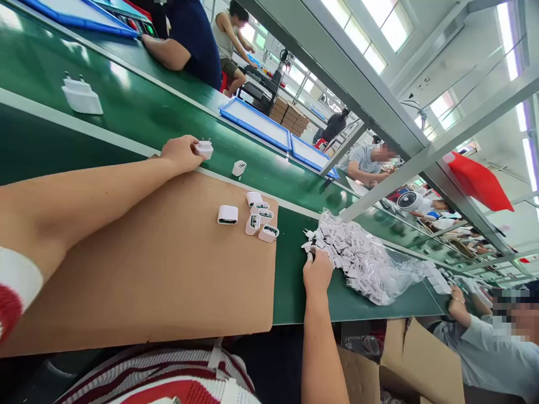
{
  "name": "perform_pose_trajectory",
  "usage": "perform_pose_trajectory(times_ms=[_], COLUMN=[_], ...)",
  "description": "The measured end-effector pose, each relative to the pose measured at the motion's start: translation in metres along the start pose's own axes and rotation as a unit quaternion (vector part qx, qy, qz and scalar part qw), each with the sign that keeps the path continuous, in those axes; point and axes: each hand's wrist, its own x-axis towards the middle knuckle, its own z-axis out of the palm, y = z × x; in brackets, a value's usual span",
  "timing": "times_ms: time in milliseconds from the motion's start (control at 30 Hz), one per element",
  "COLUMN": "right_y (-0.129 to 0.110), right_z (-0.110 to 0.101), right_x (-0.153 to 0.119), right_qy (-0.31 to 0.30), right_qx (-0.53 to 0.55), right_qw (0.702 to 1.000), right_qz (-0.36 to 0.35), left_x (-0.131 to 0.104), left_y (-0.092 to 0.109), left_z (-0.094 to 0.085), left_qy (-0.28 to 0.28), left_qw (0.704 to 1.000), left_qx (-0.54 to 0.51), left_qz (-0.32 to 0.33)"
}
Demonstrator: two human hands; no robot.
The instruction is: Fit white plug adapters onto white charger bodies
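Observation:
My left hand [181, 154] reaches over the green belt, its fingers closed round a white plug charger [204, 148] with two pins pointing up. Another white plug charger [82, 96] stands on the belt at the far left. Beyond the cardboard edge, an open white charger housing [239, 168] sits on the belt. My right hand [319, 270] is at the near left edge of a heap of small white plug parts [337, 241]; its fingertips are drawn together, and what they pinch is hidden. On the cardboard, one charger housing [228, 215] lies apart from several others [253, 224] with circuit boards showing inside.
A cardboard sheet [168, 280] covers the bench before me. A clear plastic bag [387, 275] lies around the part heap. Blue-rimmed trays [256, 124] line the belt's far side. A metal frame [349, 73] slants overhead. A co-worker [484, 342] sits at right, near an open carton [421, 359].

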Motion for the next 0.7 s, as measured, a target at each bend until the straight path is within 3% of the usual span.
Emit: perform_pose_trajectory(times_ms=[100,233,300,367,467,533,600,667,700], right_y=[-0.007,-0.016,-0.020,-0.026,-0.035,-0.043,-0.053,-0.064,-0.070], right_z=[0.002,0.000,-0.001,-0.003,-0.009,-0.017,-0.030,-0.047,-0.056], right_x=[0.000,0.004,0.004,0.002,-0.007,-0.017,-0.027,-0.036,-0.041], right_qy=[0.022,0.042,0.071,0.088,0.042,-0.008,-0.050,-0.073,-0.073], right_qx=[0.015,0.059,0.105,0.182,0.351,0.442,0.486,0.482,0.458], right_qw=[1.000,0.996,0.990,0.976,0.927,0.884,0.858,0.864,0.881], right_qz=[0.016,0.052,0.061,0.077,0.127,0.155,0.158,0.128,0.098], left_x=[0.004,0.001,0.004,0.010,0.009,-0.006,-0.037,-0.080,-0.103], left_y=[0.001,0.018,0.025,0.031,0.044,0.054,0.060,0.060,0.057], left_z=[0.002,0.020,0.034,0.047,0.053,0.048,0.039,0.031,0.027], left_qy=[-0.001,0.076,0.040,-0.024,-0.043,-0.022,-0.004,-0.005,-0.042], left_qw=[1.000,0.990,0.989,0.992,0.990,0.985,0.979,0.968,0.959], left_qx=[-0.010,-0.002,0.030,0.067,0.115,0.139,0.121,0.050,0.021], left_qz=[0.017,0.120,0.136,0.103,0.072,0.103,0.166,0.247,0.278])
